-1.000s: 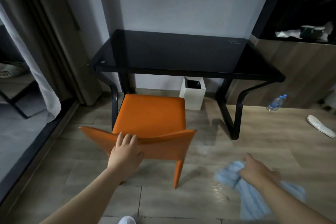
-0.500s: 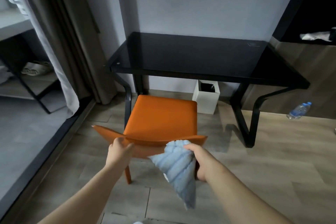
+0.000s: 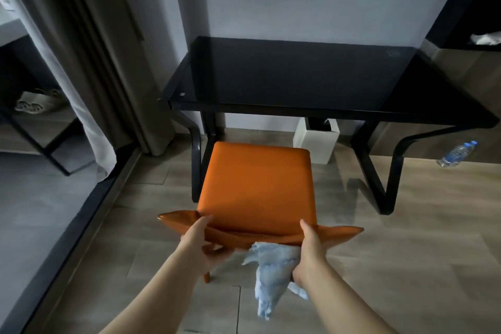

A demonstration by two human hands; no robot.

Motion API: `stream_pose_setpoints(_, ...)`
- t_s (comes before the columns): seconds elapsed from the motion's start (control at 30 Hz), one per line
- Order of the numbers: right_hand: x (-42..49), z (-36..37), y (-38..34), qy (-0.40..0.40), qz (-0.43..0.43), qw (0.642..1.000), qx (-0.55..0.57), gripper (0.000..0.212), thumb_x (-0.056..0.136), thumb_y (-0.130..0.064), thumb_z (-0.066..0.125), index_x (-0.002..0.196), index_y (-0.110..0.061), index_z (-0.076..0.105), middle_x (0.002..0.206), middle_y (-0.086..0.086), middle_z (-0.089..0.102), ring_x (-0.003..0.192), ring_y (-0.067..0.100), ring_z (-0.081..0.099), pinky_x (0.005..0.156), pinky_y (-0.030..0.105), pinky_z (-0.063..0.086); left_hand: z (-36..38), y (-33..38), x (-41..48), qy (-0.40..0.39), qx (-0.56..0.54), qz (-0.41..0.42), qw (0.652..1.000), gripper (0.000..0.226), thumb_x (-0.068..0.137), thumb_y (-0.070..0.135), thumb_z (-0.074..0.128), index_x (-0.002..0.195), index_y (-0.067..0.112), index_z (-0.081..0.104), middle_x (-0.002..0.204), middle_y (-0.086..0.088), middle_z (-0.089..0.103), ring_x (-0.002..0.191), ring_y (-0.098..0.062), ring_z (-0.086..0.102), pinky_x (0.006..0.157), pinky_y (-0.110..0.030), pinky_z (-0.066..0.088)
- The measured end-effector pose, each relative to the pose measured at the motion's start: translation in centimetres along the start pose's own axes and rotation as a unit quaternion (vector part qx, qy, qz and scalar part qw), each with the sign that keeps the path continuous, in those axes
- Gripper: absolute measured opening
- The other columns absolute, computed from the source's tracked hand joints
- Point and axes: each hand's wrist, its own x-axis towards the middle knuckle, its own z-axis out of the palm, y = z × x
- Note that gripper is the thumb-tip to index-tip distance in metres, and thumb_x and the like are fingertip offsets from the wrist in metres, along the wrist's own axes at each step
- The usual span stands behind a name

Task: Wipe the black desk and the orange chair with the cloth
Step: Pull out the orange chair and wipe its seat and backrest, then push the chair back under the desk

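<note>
The orange chair (image 3: 257, 184) stands in front of the black glass desk (image 3: 298, 76), its seat toward the desk and its backrest toward me. My left hand (image 3: 202, 244) grips the left part of the backrest, thumb over the top edge and fingers curled underneath. My right hand (image 3: 309, 249) grips the right part of the backrest and holds the light blue cloth (image 3: 271, 271) against it. Most of the cloth hangs down below the backrest.
A white bin (image 3: 315, 144) stands under the desk. A plastic water bottle (image 3: 456, 154) lies on the wood floor at right. Curtains (image 3: 89, 49) and a dark glass panel run along the left. A wooden cabinet (image 3: 466, 68) stands to the right of the desk.
My right hand brought the cloth up from the floor side to the chair backrest and now grips it there. My left hand shifted on the backrest. The view moved closer.
</note>
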Motion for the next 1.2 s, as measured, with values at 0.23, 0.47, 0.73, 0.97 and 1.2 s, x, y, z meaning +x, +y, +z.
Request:
stream_pose_setpoints(0.23,2.1,1.1,0.3,0.008,-0.060,0.998,-0.022,0.047,0.071,-0.017,0.064,0.117,-0.009,0.058,0.100,0.022,0.068,0.087,0.038,0.067,0.080,0.043,0.054,-0.9,0.4,3.9,-0.047,0.008,0.037,0.998,0.058,0.082,-0.001,0.053,0.135,0.013,0.033,0.125,-0.023,0.047,0.093,-0.044,0.055,0.052,-0.051,0.054)
stream_pose_setpoints(0.47,3.1,2.9,-1.2,-0.034,-0.072,0.996,-0.038,0.038,0.076,-0.013,0.062,0.112,-0.002,0.061,0.104,0.026,0.067,0.093,0.041,0.066,0.070,0.038,0.054,0.3,2.6,4.8,-0.094,-0.002,0.074,0.993,0.053,0.084,-0.002,0.051,0.134,0.009,0.036,0.125,-0.026,0.049,0.101,-0.045,0.055,0.052,-0.048,0.054)
stream_pose_setpoints(0.73,6.7,6.7,-4.7,-0.041,-0.082,0.994,-0.052,0.052,0.068,-0.019,0.069,0.117,-0.006,0.057,0.100,0.021,0.069,0.088,0.036,0.068,0.084,0.047,0.055,4.3,6.2,7.3,-0.099,-0.016,0.065,0.993,0.053,0.085,-0.001,0.054,0.134,0.009,0.036,0.128,-0.025,0.047,0.105,-0.045,0.054,0.051,-0.049,0.054)
stream_pose_setpoints(0.97,10.3,11.1,-10.5,-0.071,-0.072,0.992,-0.071,0.041,0.076,-0.018,0.065,0.115,-0.005,0.059,0.103,0.023,0.068,0.091,0.039,0.067,0.084,0.047,0.054,10.4,10.3,10.2,-0.094,-0.009,0.063,0.994,0.054,0.085,-0.001,0.054,0.134,0.010,0.034,0.126,-0.024,0.047,0.103,-0.044,0.055,0.051,-0.049,0.054)
stream_pose_setpoints(1.2,15.1,16.5,-16.2,-0.081,-0.068,0.987,-0.123,0.063,0.059,-0.029,0.072,0.117,-0.010,0.058,0.100,0.019,0.069,0.088,0.036,0.068,0.085,0.048,0.054,17.0,15.0,12.7,-0.075,-0.018,0.066,0.995,0.052,0.086,-0.001,0.055,0.133,0.010,0.036,0.127,-0.023,0.048,0.106,-0.044,0.053,0.060,-0.055,0.050)
